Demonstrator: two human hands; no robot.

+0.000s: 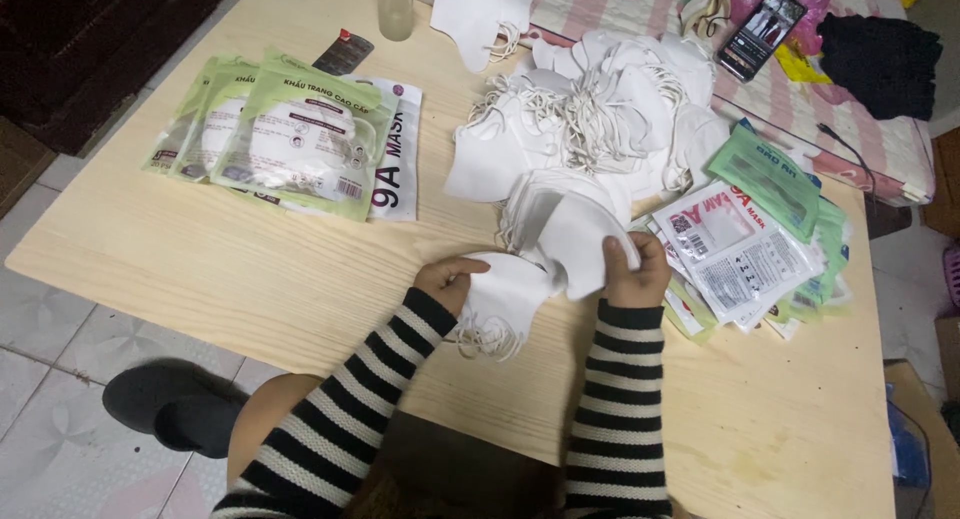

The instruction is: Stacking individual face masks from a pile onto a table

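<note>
Left hand curls its fingers over the near edge of a folded white mask, pinching it against the table. Right hand pinches the upper flap of a second white mask, thumb and fingers pressed together on the cloth. The two masks overlap between the hands; long axis runs roughly 8 to 2 o'clock. Ear loops trail off the lower mask at 6 o'clock, toward the body. Both hands sit about equally close to the work; the loose pile is nearer the right.

Outward: at 12 o'clock from the grip, a heap of white masks with tangled loops, touching the held pair. At 3 o'clock, just beside the right hand, a fan of flat empty pouches, white and green. At 10 o'clock, well apart, a stack of filled green pouches, each with a mask showing inside. Clear cup at the far edge; contents cannot be told. Phone lies on the striped bedding beyond.
</note>
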